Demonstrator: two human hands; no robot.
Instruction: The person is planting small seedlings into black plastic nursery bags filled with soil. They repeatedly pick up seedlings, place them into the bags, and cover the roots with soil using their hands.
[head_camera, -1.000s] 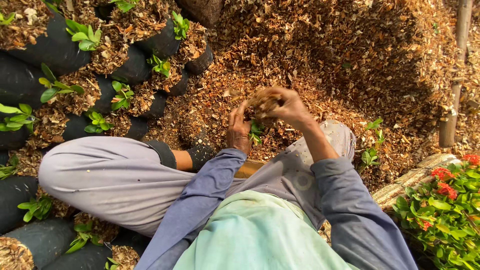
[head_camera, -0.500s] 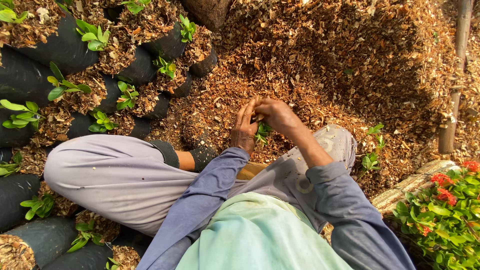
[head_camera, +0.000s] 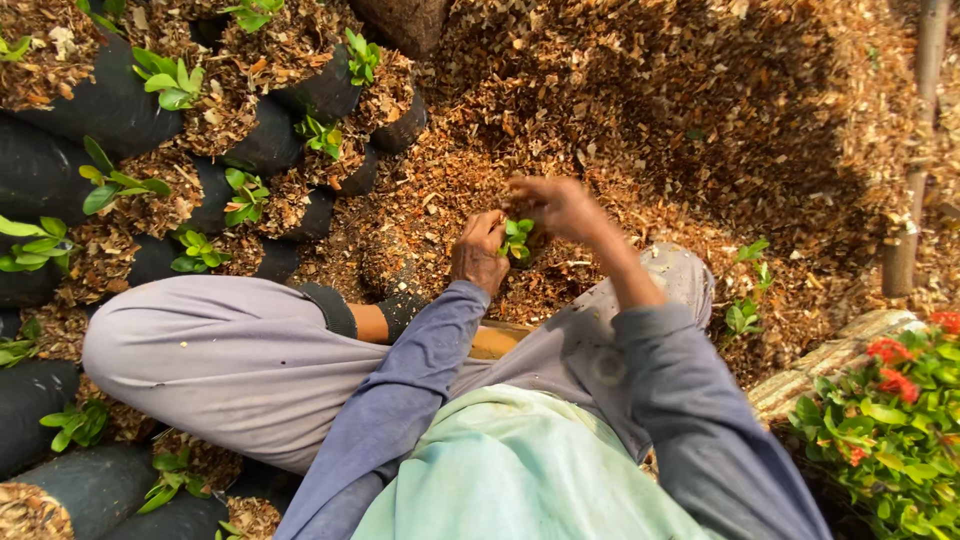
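Seated person, head view: grey trousers, blue sleeves. Left hand (head_camera: 478, 253) fingers curled, narrow, touching small green seedling (head_camera: 517, 238) from left. Right hand (head_camera: 562, 205) curled close over seedling from above right; exact grip cannot be told. Seedling sits between both hands, above ground of brown wood chips (head_camera: 700, 130). Left: rows of black grow bags (head_camera: 110, 100) filled with chips, each bearing young green plant. Right edge: red-flowered shrub (head_camera: 890, 400); thin post (head_camera: 915, 150) beyond.
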